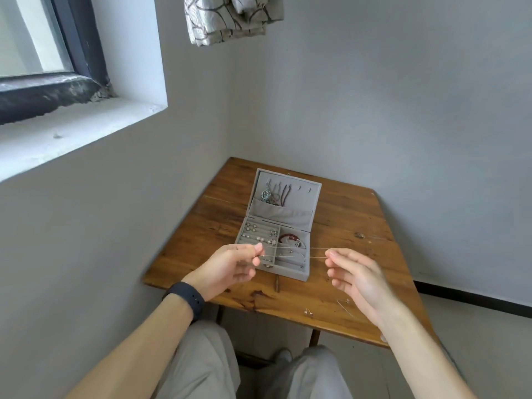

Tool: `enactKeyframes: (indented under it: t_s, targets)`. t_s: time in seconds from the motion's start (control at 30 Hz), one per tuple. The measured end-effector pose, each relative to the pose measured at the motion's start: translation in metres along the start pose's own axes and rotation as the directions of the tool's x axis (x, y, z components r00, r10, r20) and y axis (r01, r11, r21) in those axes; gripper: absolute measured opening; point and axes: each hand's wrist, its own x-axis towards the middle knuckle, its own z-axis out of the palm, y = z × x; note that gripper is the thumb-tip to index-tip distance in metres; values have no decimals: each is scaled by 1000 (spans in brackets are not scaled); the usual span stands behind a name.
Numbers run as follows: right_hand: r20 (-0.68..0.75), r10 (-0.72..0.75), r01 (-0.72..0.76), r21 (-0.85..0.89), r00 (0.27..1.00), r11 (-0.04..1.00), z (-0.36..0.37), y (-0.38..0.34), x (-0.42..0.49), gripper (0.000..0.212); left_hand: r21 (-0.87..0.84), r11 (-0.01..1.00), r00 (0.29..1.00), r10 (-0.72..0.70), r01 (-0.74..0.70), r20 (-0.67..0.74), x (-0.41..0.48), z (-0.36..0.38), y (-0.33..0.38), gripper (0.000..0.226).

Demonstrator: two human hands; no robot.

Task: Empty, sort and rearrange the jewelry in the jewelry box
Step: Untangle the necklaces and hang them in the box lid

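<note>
Both hands are raised at mid-frame, above the box's near edge: a thin silver chain point(293, 249) is pinched at either end and drawn taut in two strands between the left hand point(233, 264) and the right hand point(355, 273). The open grey jewelry box point(290, 273) is seen at centre on a wooden table point(359, 226) set into the wall corner. Bare wood is left on its right, and small earrings point(308, 312) lie near the front edge.

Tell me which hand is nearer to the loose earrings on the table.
Right. Both pinch a thin chain; the right hand is just right of the earrings, the left hand farther left.
</note>
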Motion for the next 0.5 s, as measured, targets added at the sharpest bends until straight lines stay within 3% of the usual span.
enactKeyframes:
  t_s: [0.2,0.33,0.43,0.5]
  targets:
    - [17,47,-48,41,999,998,11,29,-1,32,-203,978,997,-58,47,-51,5,-10,2,19]
    - [14,58,-59,67,998,996,21,44,2,30,-404,914,999,-36,45,32,9,-8,9,16]
    - [-20,62,-60,101,998,993,26,52,6,32,-430,903,1000,10,-8,1,15,-6,11,7]
    - [-50,66,-59,138,997,989,27,57,10,31,-358,934,1000,15,-16,-6,21,-8,14,11]
